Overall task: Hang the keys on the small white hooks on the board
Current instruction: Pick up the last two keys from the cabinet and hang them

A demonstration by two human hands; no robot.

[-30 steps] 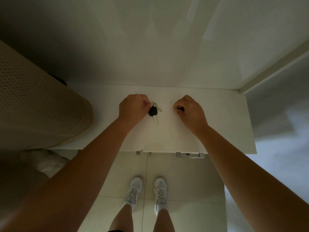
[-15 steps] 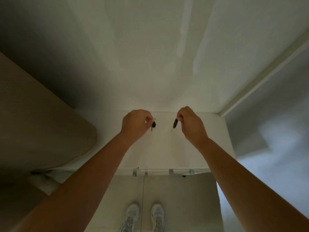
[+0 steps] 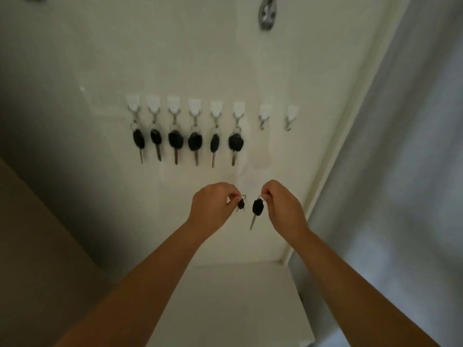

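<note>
Writing: I read none on the keys or hooks.
Left hand (image 3: 213, 209): fingers pinch the ring of a small black key (image 3: 241, 204).
Right hand (image 3: 281, 206): fingers pinch a second key (image 3: 257, 207) — blade hanging down.
Open room: two empty hooks (image 3: 264, 115) above the right fingers, bare board (image 3: 75, 71) between.
Around: six hung keys (image 3: 185, 141) up-left; white shelf (image 3: 238, 296) below — nothing blocks the way.
</note>
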